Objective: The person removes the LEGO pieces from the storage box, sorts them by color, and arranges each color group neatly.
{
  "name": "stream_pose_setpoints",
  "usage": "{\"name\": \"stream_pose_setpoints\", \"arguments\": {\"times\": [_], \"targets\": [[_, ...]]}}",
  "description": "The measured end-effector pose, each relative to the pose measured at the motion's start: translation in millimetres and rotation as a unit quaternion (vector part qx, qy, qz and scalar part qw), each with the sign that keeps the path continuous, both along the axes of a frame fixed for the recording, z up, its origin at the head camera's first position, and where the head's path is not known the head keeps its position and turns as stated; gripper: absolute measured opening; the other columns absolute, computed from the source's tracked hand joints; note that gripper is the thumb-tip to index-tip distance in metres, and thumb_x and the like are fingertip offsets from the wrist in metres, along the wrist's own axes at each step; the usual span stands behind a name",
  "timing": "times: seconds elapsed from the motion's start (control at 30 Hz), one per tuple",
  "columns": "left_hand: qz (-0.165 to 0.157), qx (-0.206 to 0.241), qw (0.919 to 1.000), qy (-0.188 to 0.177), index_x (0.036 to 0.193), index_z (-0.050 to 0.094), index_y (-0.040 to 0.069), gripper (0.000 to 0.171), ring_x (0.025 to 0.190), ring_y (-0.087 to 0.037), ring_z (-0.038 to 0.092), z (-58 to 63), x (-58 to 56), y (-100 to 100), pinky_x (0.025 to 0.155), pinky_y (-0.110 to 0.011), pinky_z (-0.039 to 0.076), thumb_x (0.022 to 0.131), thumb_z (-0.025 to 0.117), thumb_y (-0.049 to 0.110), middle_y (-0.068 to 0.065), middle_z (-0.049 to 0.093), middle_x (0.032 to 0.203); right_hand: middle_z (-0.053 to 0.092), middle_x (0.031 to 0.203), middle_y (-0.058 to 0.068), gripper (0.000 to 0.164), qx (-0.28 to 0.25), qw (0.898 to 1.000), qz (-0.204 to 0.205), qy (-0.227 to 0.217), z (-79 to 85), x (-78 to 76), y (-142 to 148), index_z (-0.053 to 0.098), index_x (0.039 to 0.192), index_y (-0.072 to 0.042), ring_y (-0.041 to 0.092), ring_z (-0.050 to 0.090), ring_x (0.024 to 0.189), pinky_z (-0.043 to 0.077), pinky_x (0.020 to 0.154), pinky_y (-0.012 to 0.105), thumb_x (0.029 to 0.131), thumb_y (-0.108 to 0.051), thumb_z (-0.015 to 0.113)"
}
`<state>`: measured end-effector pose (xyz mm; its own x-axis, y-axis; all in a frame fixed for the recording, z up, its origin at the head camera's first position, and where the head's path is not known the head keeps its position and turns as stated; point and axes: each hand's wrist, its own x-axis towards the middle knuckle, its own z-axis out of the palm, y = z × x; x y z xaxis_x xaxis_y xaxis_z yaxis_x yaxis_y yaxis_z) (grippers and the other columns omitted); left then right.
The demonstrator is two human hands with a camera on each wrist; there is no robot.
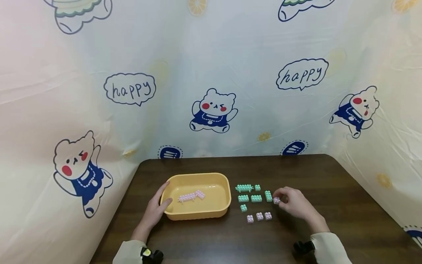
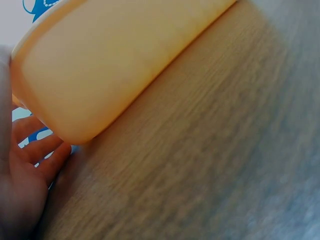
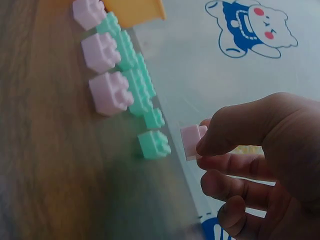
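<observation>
My left hand (image 1: 156, 207) holds the left end of a yellow plastic basin (image 1: 197, 217), its thumb at the rim. In the left wrist view its fingers (image 2: 42, 148) lie against the basin's outer wall. Inside the basin are two pink building bricks, a long one (image 1: 187, 197) and a shorter one (image 1: 200, 194). My right hand (image 1: 295, 204) pinches a small pink building brick (image 3: 190, 142) between thumb and forefinger. It is just right of an upright-lying green brick (image 1: 268, 196); in the right wrist view the pinched brick appears raised off the table.
More green bricks (image 1: 256, 198) lie in rows right of the basin, among them a long one (image 1: 244, 188). Nearer the front, several small pink bricks (image 1: 259, 216) form a row. A printed curtain (image 1: 211, 66) hangs behind the dark wooden table (image 1: 211, 242).
</observation>
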<state>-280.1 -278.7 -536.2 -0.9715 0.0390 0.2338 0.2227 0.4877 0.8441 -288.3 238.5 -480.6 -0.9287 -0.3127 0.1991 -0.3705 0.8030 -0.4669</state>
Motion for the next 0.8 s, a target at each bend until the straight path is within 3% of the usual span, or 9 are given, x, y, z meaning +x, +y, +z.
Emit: {"name": "stream_pose_setpoints", "arguments": {"times": [0.3,0.6,0.8], "targets": [[-0.001,0.003,1.0,-0.003,0.152,0.032,0.024,0.06,0.143,-0.036,0.03,-0.1,-0.3,0,0.11,-0.06,0.028,0.098,0.056,0.02,-0.01,0.03,0.159,0.066,0.096,-0.005,0.022,0.007,0.999,-0.004,-0.037,-9.7,6.1,9,0.071,0.1,-0.014,0.012,0.053,0.076,0.046,0.065,0.027,0.08,-0.004,0.07],[0.001,0.003,1.0,-0.005,0.153,0.031,0.024,0.06,0.143,-0.035,0.031,-1.2,-0.6,1,0.11,-0.059,0.029,0.098,0.056,0.02,-0.01,0.03,0.159,0.066,0.093,-0.004,0.024,0.004,0.999,0.022,-0.023,-17.6,15.7,7,0.071,0.095,-0.016,0.002,0.047,0.063,0.042,0.058,0.023,0.076,-0.002,0.069],[0.005,-0.007,1.0,0.0,0.153,0.031,0.025,0.061,0.141,-0.03,0.034,-0.8,-1.1,0,0.109,-0.052,0.033,0.098,0.057,0.021,-0.007,0.032,0.158,0.067,0.094,-0.006,0.024,0.008,0.999,0.022,-0.04,-17.9,20.8,2,0.071,0.094,-0.019,0.007,0.052,0.072,0.043,0.062,0.024,0.077,-0.002,0.07]]}}
